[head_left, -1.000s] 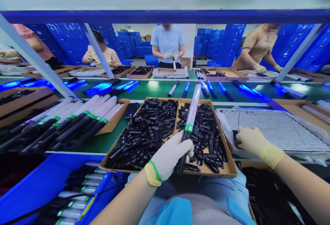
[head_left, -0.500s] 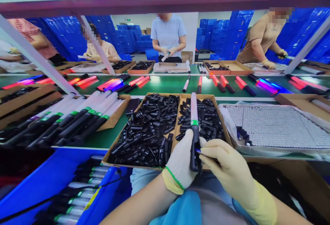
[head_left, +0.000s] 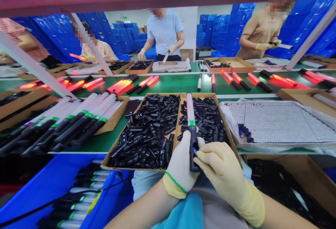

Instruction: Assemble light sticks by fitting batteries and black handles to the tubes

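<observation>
Off the tray [head_left: 278, 147] now, our right hand [head_left: 223, 166] is pinching a blue piece [head_left: 194, 150]! Our left hand [head_left: 181, 164] is gripping the light stick [head_left: 190, 112] alongside.

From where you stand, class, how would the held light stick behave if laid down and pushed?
The light stick looks stiff, standing straight above the left hand. Its round tube would probably roll. The open handle suggests modest weight.
</observation>
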Motion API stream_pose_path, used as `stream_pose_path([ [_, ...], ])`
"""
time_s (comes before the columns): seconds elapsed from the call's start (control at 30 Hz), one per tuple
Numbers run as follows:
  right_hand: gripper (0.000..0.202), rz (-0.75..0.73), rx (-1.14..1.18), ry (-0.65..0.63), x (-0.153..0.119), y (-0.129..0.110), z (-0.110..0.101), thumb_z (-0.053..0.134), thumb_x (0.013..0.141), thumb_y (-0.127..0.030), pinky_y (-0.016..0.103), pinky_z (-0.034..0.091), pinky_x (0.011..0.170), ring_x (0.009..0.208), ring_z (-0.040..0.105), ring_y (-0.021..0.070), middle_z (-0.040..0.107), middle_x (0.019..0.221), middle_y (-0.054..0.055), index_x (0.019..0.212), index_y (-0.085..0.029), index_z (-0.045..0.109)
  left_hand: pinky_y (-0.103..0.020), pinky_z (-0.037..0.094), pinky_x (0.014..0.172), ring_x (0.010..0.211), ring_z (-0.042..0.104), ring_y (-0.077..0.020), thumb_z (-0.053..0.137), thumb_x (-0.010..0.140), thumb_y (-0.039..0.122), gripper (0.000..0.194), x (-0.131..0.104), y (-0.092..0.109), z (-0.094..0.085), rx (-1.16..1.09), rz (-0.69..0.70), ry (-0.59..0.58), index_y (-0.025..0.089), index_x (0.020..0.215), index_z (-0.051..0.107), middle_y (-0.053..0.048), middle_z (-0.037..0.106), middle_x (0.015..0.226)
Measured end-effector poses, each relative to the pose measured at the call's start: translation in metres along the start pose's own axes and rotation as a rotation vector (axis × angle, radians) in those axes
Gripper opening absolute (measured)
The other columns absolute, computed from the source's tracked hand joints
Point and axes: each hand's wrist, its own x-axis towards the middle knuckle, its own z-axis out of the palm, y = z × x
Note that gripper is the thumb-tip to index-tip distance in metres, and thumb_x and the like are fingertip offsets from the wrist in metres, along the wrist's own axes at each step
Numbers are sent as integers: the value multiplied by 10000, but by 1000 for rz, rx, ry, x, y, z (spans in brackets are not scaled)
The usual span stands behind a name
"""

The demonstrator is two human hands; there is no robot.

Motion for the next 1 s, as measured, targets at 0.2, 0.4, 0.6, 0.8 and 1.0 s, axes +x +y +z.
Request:
stream_pose_path([
  [0.2, 273, -29, 57, -185, 2, -12, -8, 399, 1023, -299, 378, 413, 788, 961, 587, 205, 695, 1038, 59, 1109, -172, 626, -179, 558, 579, 639, 648, -99, 457, 977, 397, 304, -1, 2, 12, -3, 88, 183, 157, 951, 643, -38, 641, 751],
  [0.4, 424, 9, -36, -416, 7, 32, -28, 280, 1029, -380, 411, 422, 971, 1248, 489, 222, 598, 1327, 64, 1336, -217, 524, -178, 526, 505, 561, 598, -88, 412, 994, 352, 263, -3, 6, 19, 106, 176, 218, 175, 997, 607, -20, 602, 731],
  [0.6, 491, 536, -639, -452, -4, 181, -59, 295, 977, -381, 606, 379, 1020, 1343, 416, 348, 453, 1459, 184, 1360, -175, 525, -155, 422, 405, 503, 515, -71, 515, 943, 409, 344, -10, 7, 23, 336, 247, 257, 236, 1235, 568, -10, 572, 769],
  [0.8, 418, 356, -617, -698, -44, 200, -63, 395, 923, -254, 495, 323, 1115, 1401, 350, 275, 449, 1486, 96, 1283, -230, 606, -150, 422, 424, 515, 506, -66, 519, 942, 400, 359, -6, 6, 17, 374, 249, 249, 238, 1259, 570, -15, 579, 767],
  [1.0, 462, 376, -644, -660, -30, 191, -53, 304, 977, -276, 508, 394, 1042, 1311, 463, 318, 498, 1421, 188, 1334, -129, 558, -158, 448, 424, 516, 523, -72, 553, 924, 404, 354, -4, 8, 16, 329, 168, 251, 208, 1218, 579, -13, 590, 762],
])
